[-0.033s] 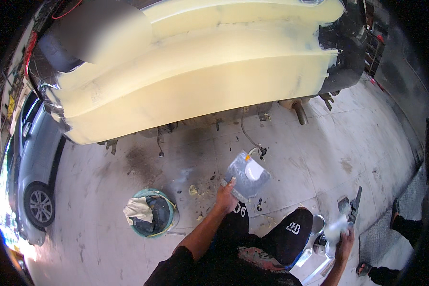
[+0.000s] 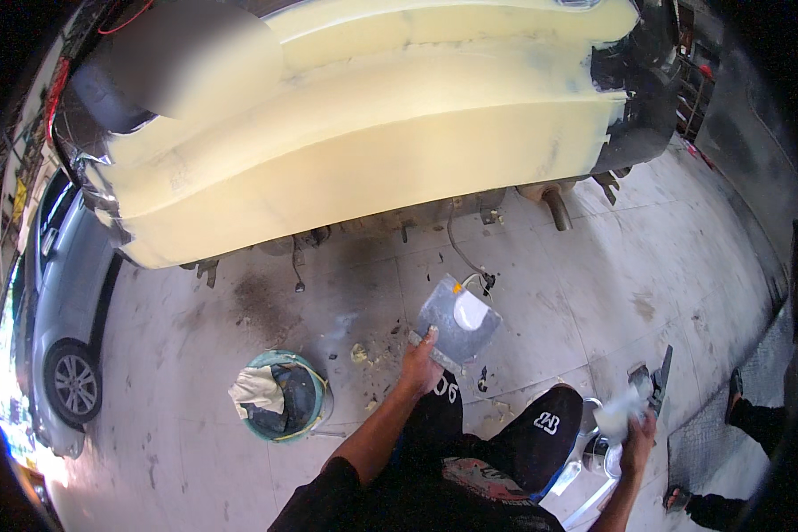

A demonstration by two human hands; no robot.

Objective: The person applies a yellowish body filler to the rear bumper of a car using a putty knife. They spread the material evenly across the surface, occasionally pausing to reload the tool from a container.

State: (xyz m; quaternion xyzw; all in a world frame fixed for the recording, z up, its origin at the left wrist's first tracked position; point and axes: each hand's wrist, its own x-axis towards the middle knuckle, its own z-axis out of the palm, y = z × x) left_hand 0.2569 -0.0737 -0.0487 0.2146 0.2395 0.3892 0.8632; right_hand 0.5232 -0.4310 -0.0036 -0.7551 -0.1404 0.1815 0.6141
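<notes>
My left hand (image 2: 422, 363) grips the near left corner of a flat grey mixing board (image 2: 445, 321), thumb on top. On the board lie a smooth white blob of filler paste (image 2: 472, 312) and a small orange dab (image 2: 457, 288) at its far edge. My right hand (image 2: 638, 442), lower right, is closed on a pale, flat spreader-like piece (image 2: 621, 411), smeared by motion. Beside and partly under that hand stands an open metal can (image 2: 599, 457). Ahead of me hangs a large car bumper (image 2: 372, 164) coated in pale yellow filler, with dark bare ends.
A teal bucket (image 2: 321, 372) with a cream cloth (image 2: 259, 390) over its rim stands left of me. Debris and a loose cable (image 2: 457, 244) lie below the bumper. A silver car (image 2: 71, 319) is parked at far left. Another person's legs (image 2: 754, 434) show at far right.
My right hand and the pale piece have shifted slightly up and left. The board in my left hand has moved up a little.
</notes>
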